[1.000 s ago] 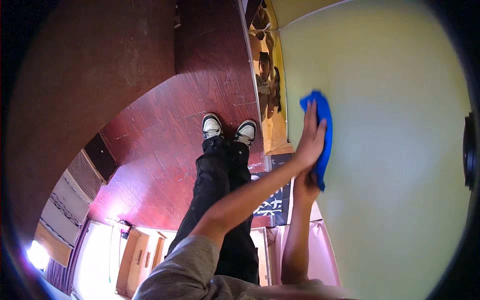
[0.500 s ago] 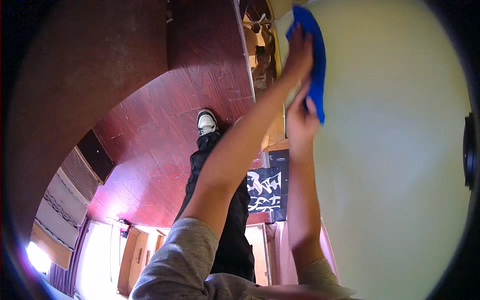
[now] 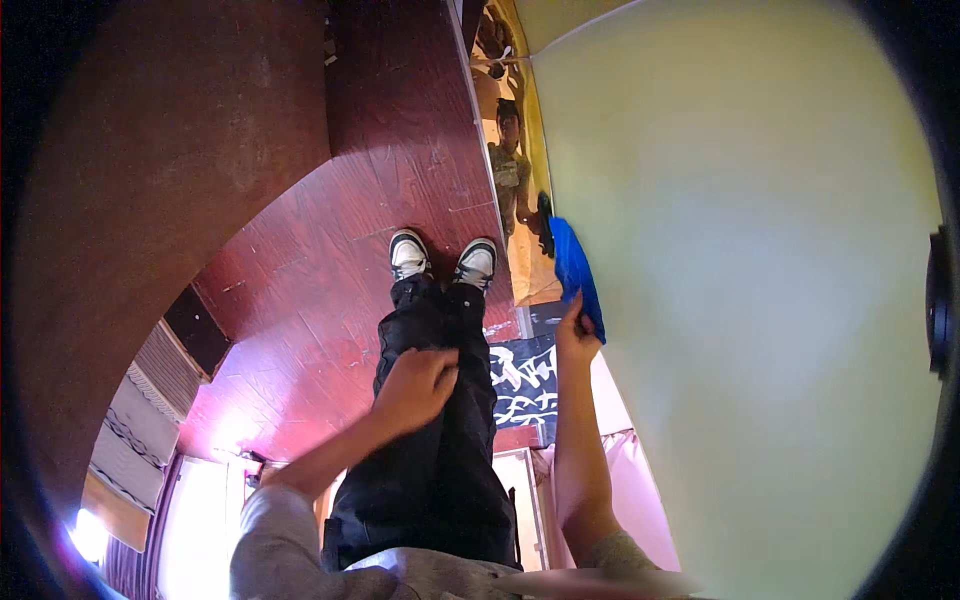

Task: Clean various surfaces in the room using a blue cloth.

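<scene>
Grey fabric sleeves (image 3: 275,535) lay nearest the camera, above black trousers (image 3: 420,480). Over the trousers, the person's left hand (image 3: 415,388) had its fingers curled, with nothing visibly held; how tightly it closed could not be told. Farther out, the right hand (image 3: 577,335) pinched the lower end of a bright blue, thin fabric cloth (image 3: 573,262), which stretched along the left edge of a broad, smooth pale-green surface (image 3: 760,300). The cloth looked light, soft and limp, hardly fragile; gripped at one end, it would probably sag, so holding both ends seemed steadier. Beyond, white-and-black shoes (image 3: 408,258) stood on reddish wood-plank flooring (image 3: 320,260).
</scene>
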`<state>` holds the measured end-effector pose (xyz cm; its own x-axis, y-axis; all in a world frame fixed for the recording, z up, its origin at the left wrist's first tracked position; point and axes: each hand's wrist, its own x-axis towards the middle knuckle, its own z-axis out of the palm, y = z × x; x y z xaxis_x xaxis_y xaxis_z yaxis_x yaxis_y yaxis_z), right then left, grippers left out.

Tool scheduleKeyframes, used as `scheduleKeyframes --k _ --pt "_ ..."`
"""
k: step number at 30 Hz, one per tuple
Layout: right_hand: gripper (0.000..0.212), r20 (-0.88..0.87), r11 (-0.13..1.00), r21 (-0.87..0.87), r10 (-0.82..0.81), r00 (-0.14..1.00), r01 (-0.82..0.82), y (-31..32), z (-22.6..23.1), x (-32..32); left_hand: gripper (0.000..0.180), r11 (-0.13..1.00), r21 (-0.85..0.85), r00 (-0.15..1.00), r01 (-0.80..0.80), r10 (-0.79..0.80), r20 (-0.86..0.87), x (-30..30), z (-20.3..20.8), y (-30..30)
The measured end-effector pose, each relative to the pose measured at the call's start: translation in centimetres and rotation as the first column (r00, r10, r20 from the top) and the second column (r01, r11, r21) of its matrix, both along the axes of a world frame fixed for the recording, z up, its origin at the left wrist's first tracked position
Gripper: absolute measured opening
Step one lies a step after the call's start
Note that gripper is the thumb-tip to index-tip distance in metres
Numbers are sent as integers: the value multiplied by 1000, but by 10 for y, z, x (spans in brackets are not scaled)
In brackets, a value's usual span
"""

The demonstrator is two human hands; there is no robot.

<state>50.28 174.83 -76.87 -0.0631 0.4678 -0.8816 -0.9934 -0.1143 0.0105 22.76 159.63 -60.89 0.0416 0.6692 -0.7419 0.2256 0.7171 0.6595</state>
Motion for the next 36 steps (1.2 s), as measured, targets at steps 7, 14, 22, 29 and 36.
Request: scheduleKeyframes --k 7,14,22,29,36 --pt "39 -211 995 -74 -81 974 66 40 -62 -46 24 991 49 933 121 -96 -348 2 58 -37" --pt "40 -401 999 10 -32 916 39 166 -95 -218 24 990 97 929 106 -64 -364 -11 48 -30" --pt "41 -284 984 174 11 959 40 74 -77 -148 23 984 95 906 147 -96 -412 -10 50 -46" --pt "27 493 951 -272 9 870 144 -53 -22 102 21 970 149 903 194 -117 -413 18 41 -71" --pt "28 703 868 28 336 627 -496 -30 171 84 23 991 40 882 130 -97 -461 25 41 -136"
